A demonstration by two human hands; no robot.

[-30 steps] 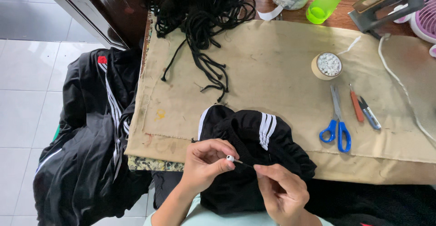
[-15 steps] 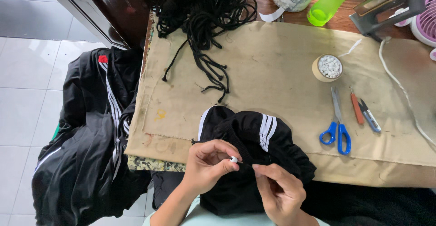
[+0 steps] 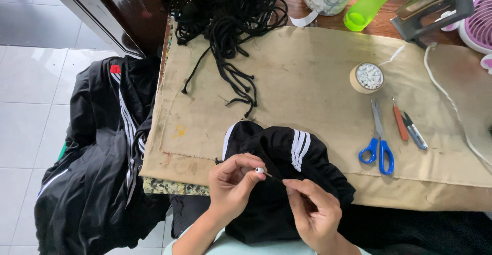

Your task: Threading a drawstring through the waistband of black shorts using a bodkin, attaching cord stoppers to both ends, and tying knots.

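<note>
A black garment with white stripes (image 3: pixel 287 152) lies at the table's near edge, partly over my lap. My left hand (image 3: pixel 231 183) pinches a small white bead-like stopper (image 3: pixel 260 171) between thumb and fingers just above the garment. My right hand (image 3: pixel 313 209) pinches the thin dark end of a cord (image 3: pixel 277 178) that runs into the stopper. The two hands are close together, a few centimetres apart.
A tan cloth (image 3: pixel 307 80) covers the table. A tangle of black cords (image 3: pixel 225 14) lies at the back left. A small round tub of white stoppers (image 3: pixel 368 76), blue-handled scissors (image 3: pixel 378 142), small snips (image 3: pixel 412 130), a green bottle (image 3: pixel 371 1) and a white cord (image 3: pixel 451 101) sit right. More black garments (image 3: pixel 97 162) hang left.
Both hands stay at the garment with only slight finger shifts; the stopper and cord end remain pinched between them.
</note>
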